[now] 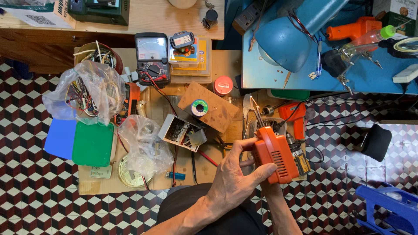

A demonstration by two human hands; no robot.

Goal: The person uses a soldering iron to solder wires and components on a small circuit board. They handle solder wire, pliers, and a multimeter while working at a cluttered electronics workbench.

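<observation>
Here, 2 hands (244, 174) clasped around an orange tool (275, 154) (forearms raised).

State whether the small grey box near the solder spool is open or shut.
Open: the small grey box has its top uncovered, and dark small parts show inside.

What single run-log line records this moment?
left hand: grips orange tool | right hand: supports it beneath, mostly hidden | below: metal parts tray | nearby: solder spool
</observation>
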